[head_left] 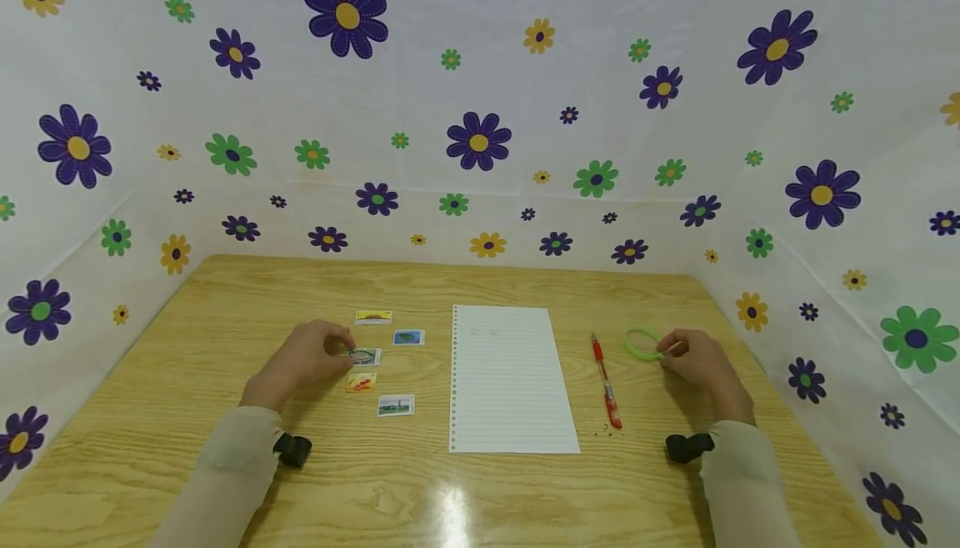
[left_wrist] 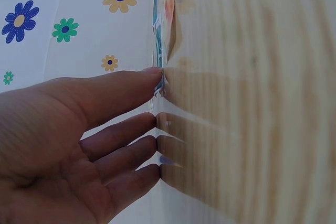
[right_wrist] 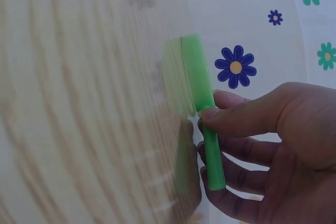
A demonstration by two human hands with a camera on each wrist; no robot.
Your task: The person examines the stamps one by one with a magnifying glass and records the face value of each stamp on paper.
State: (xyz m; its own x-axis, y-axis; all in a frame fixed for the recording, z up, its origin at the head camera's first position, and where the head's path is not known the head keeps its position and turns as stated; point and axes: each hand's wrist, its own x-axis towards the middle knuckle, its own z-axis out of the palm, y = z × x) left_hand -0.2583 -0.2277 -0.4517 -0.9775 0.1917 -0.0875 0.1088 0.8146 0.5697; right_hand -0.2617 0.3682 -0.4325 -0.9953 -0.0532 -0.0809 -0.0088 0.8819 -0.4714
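In the head view my left hand (head_left: 307, 356) is at the left edge of a stamp with a dark green picture (head_left: 366, 356). The thumb touches this stamp in the left wrist view, and the other fingertips rest on the table, spread apart. Around it lie a yellow stamp (head_left: 373, 317), a blue stamp (head_left: 409, 337), an orange-and-yellow stamp (head_left: 362, 382) and a landscape stamp (head_left: 396, 404). On the right side, my right hand (head_left: 697, 358) pinches the handle of a green magnifying glass (right_wrist: 197, 69) between thumb and fingers. Its round frame points left, low over the table.
Between the hands lies a sheet of lined paper (head_left: 510, 381) with small faint marks near its top. A red pen (head_left: 606, 381) is to its right, with small dark crumbs near the pen's lower end. Flower-printed white sheeting (head_left: 420, 114) encloses the wooden table (head_left: 337, 498).
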